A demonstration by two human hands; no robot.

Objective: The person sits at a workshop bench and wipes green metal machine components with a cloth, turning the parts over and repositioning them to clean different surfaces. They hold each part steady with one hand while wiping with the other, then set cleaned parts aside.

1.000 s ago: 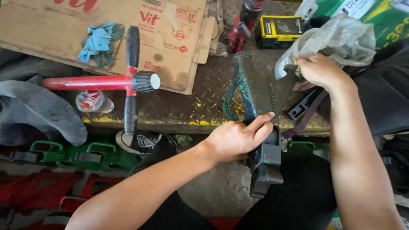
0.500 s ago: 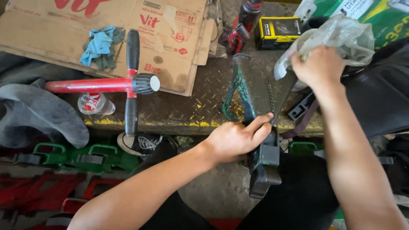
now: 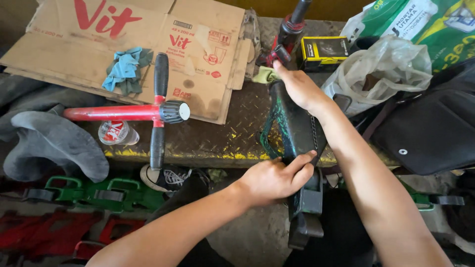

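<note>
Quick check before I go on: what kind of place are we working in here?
Probably a repair workshop: a scuffed checker-plate bench, a red T-handle tool on flattened cardboard, and red and green metal parts stacked below.

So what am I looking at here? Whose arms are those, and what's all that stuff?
The picture comes from a camera worn on a person's head, looking down, so the two bare arms are that person's own. The left hand grips the near end of a dark scooter deck with scuffed green paint. The right hand rests on its far end. The deck lies over the edge of a metal bench. On the bench are flattened cardboard, a blue rag, a red handlebar with black grips, a small yellow and black box and a plastic bag.
</note>
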